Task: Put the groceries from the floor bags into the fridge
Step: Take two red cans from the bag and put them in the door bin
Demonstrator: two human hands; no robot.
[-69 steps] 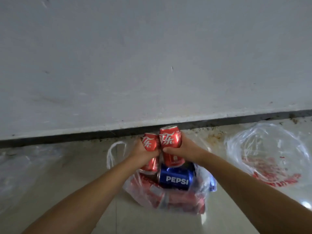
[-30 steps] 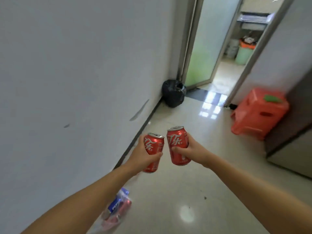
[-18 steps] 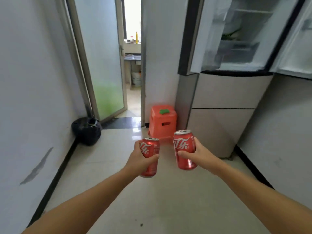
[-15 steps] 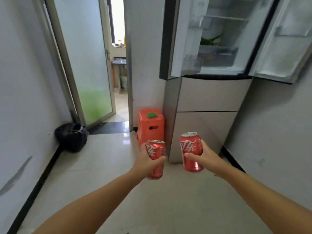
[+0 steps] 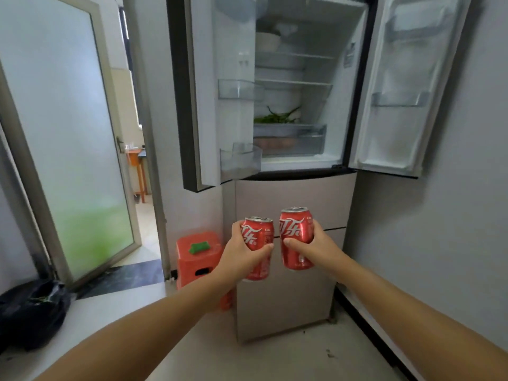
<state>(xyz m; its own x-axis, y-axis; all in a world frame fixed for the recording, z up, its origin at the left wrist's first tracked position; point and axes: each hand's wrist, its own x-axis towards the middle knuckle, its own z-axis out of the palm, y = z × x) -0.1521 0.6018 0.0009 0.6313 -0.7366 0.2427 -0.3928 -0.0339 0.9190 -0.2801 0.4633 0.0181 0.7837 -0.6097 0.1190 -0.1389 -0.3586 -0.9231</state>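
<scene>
My left hand [image 5: 242,254] grips one red cola can [image 5: 257,237] and my right hand [image 5: 316,247] grips a second red cola can [image 5: 295,232]. Both cans are upright, side by side, held out in front of the fridge's lower drawers. The fridge [image 5: 297,193] stands straight ahead with both upper doors swung open. Its left door [image 5: 209,92] carries clear bins, and the right door [image 5: 398,86] has one shelf. Inside I see glass shelves, a white bowl [image 5: 266,41], green vegetables [image 5: 277,118] and a clear drawer [image 5: 291,138]. The floor bags are out of view.
An orange plastic stool [image 5: 196,259] stands left of the fridge with a green item on top. A black rubbish bag [image 5: 30,312] lies on the floor at the left, below a frosted glass door [image 5: 68,133]. A grey wall [image 5: 439,243] bounds the right side.
I lifted both cans from the floor bag, turned right from the wall toward the fridge and came closer. The open fridge now fills the upper view; both hands still hold their cans.
</scene>
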